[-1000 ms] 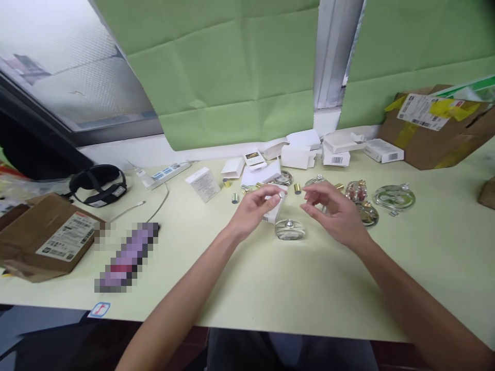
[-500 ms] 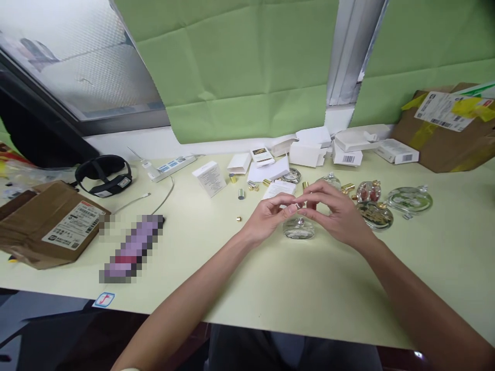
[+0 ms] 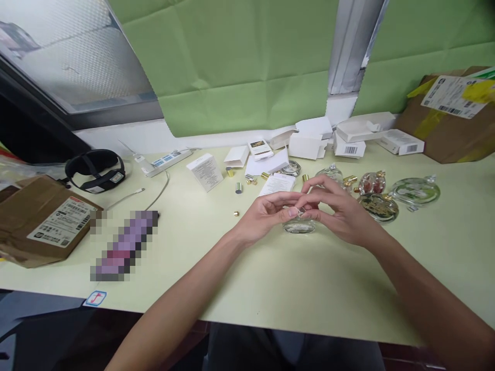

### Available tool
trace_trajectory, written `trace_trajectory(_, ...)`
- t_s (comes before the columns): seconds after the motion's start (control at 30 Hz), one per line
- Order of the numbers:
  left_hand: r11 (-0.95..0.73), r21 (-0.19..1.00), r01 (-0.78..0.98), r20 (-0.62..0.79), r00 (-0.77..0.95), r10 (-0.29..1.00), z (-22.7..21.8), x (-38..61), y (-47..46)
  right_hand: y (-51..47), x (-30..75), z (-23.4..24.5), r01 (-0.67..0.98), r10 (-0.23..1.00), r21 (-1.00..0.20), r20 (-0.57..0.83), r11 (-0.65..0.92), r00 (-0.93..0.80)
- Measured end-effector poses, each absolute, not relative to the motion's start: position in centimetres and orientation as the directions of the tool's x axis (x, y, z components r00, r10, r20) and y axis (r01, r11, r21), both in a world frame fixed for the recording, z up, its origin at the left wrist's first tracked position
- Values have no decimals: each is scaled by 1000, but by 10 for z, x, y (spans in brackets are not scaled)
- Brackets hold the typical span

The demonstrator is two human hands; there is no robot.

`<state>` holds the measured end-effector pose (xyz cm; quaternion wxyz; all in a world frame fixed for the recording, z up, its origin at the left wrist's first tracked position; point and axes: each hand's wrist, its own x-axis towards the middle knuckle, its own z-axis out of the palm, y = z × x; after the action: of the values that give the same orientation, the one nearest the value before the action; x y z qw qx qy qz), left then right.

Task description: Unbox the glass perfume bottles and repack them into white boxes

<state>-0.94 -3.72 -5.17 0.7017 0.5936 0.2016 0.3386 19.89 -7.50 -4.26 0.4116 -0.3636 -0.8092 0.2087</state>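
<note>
A clear oval glass perfume bottle (image 3: pixel 299 227) stands upright on the table, below and between my hands. At its neck is a small silver collar (image 3: pixel 301 211), pinched from the left by the thumb and fingers of my left hand (image 3: pixel 263 216). From the other side, the thumb and fingertips of my right hand (image 3: pixel 340 211) close on the same collar. My fingers partly cover the neck, so I cannot tell how far the collar sits over it. Behind my right hand stands another glass bottle (image 3: pixel 329 174), partly hidden.
To the right lie flat oval bottles (image 3: pixel 415 190) and a round bottle with red (image 3: pixel 372 183). Gold and silver caps (image 3: pixel 238 188) stand left of my hands. White cartons (image 3: pixel 307 145) line the back. Cardboard boxes (image 3: pixel 58 232), a headset (image 3: pixel 95 171) and a blurred purple object (image 3: pixel 126 245) occupy the sides.
Both hands have lowered slightly toward the bottle, bringing the silver collar down to its neck. The camera view has shifted a little.
</note>
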Motion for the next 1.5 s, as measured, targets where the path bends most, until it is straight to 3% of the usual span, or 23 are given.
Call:
trace_trajectory(0.3,-34,951,-308,217,582,783,-58,-12,-32,-76,199,-44,413,777,-661,566,627,-275)
trace_trajectory(0.37,-48,945,-325,226,537,813,-61,-12,-30,-77,205,-46,465,829,-686,462,560,-316)
trace_trajectory(0.5,-73,944,-322,227,474,851,-62,-11,-30,-79,216,-56,632,891,-670,99,389,-443)
trace_trajectory(0.57,-116,948,-297,247,455,856,-61,-10,-32,-78,217,-61,650,897,-670,54,358,-439)
trace_trajectory(0.83,-339,938,-78,343,368,864,-59,-7,-39,-72,209,-73,642,883,-620,207,451,-421)
trace_trajectory(1.13,-354,935,-6,333,352,875,-75,1,-45,-68,210,-78,603,815,-561,281,568,-506)
trace_trajectory(1.5,-455,882,123,386,366,847,-77,3,-46,-67,211,-76,545,797,-606,278,579,-536)
